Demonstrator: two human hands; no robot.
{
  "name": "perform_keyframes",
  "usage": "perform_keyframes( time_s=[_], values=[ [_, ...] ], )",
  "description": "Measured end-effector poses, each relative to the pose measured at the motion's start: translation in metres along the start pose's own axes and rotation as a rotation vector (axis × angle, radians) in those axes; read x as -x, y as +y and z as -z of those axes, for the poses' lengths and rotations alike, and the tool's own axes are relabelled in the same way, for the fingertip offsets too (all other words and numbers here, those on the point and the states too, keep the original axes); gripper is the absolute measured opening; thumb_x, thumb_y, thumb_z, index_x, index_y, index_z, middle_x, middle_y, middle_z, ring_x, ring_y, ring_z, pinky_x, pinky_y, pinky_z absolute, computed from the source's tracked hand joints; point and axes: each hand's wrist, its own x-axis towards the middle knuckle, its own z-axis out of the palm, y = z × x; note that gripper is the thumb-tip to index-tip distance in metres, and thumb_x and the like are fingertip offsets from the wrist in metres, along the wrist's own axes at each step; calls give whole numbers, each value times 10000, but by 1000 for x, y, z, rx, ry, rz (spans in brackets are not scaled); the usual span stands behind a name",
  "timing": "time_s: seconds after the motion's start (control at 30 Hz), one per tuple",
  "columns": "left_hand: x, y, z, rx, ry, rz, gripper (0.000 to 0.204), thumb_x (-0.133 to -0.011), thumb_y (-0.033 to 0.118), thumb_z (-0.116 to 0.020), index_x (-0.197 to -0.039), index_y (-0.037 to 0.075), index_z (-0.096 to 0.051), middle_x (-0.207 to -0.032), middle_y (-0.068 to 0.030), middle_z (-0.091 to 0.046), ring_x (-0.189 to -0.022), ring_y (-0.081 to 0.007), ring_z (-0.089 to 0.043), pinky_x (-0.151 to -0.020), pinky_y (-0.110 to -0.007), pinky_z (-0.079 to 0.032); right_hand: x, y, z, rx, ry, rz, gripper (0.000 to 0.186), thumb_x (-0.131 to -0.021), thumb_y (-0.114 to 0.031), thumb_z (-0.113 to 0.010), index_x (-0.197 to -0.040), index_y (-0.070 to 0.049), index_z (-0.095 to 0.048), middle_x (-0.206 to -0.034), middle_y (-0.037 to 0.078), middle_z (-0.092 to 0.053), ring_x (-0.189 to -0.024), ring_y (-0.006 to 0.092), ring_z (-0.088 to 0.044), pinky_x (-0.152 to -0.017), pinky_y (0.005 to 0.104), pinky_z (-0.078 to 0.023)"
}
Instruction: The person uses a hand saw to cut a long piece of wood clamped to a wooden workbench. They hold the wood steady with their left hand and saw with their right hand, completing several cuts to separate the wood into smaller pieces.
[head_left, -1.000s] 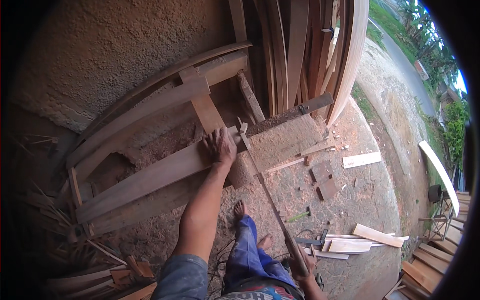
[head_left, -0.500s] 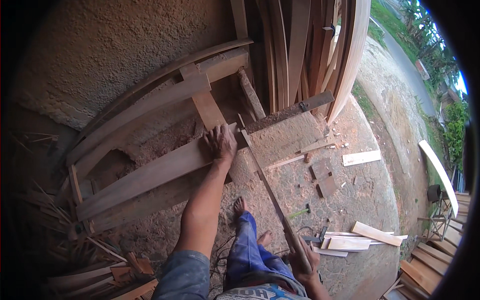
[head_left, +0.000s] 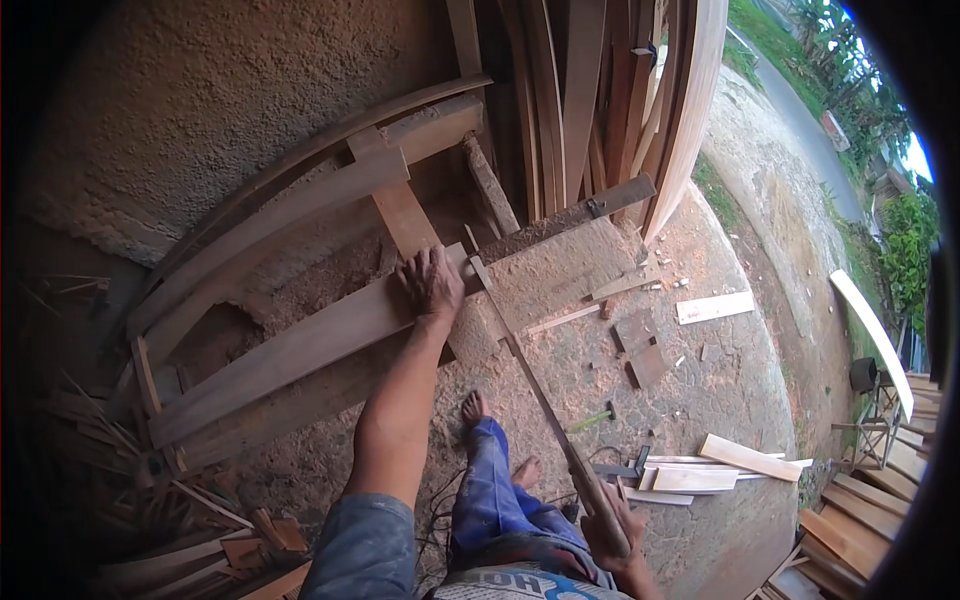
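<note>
A long pale plank lies across a low wooden bench frame. My left hand is on the plank near its right end, its fingers bent over the far edge, holding it down. In my right hand, fingers wrapped round, is the wooden handle of a saw, seen nearly edge-on. Its narrow blade slants up and left to the plank's right end. The teeth cannot be made out.
Tall boards lean at the back. A sawdust-covered block lies right of the plank. On the ground are a green-handled hammer, pale offcuts, and a scrap pile at lower left.
The view has shifted slightly, moving the scene left. My right hand and the saw handle have drawn a little back toward me. My left hand stays on the plank.
</note>
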Motion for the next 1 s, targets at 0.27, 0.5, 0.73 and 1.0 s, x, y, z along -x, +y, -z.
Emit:
perform_keyframes(
  time_s=[0.27, 0.5, 0.73, 1.0],
  values=[
    [-4, 9, 12, 21, -82, -96, 186, -971, 235, -516, -1097, 146, -619, -1131, -85, -621, -1102, -331, -567, -1054, -562, -363, -224, 0, -77, -57, 113, 115, 605, -833, -141, -684, -1421, -113, -544, -892, 274, -668, -747, 439, -673, -680, 450, -543],
    [-9, 11, 11, -7, -139, 36, 283, -983, 273, -493, -1213, 156, -611, -1199, -101, -621, -1191, -349, -541, -1112, -575, -326, 5, 45, -17, 160, 90, 197, 606, -794, -90, -730, -1370, 11, -569, -961, 220, -715, -656, 314, -710, -583, 377, -563],
    [-50, 3, 0, -16, -129, 64, 256, -971, 287, -507, -1150, 145, -620, -1165, -91, -628, -1159, -331, -555, -1059, -560, -356, -24, 20, -7, 41, 120, 64, 566, -780, -80, -739, -1312, 57, -605, -787, 154, -700, -586, 182, -667, -567, 309, -518],
    [0, 6, 6, -52, -104, 11, 244, -977, 291, -506, -1147, 157, -620, -1124, -84, -623, -1119, -319, -558, -1046, -536, -360, -45, -24, -3, -58, 78, 61, 611, -800, -75, -733, -1386, -20, -569, -960, 216, -737, -763, 307, -758, -698, 366, -581]
  ],
)
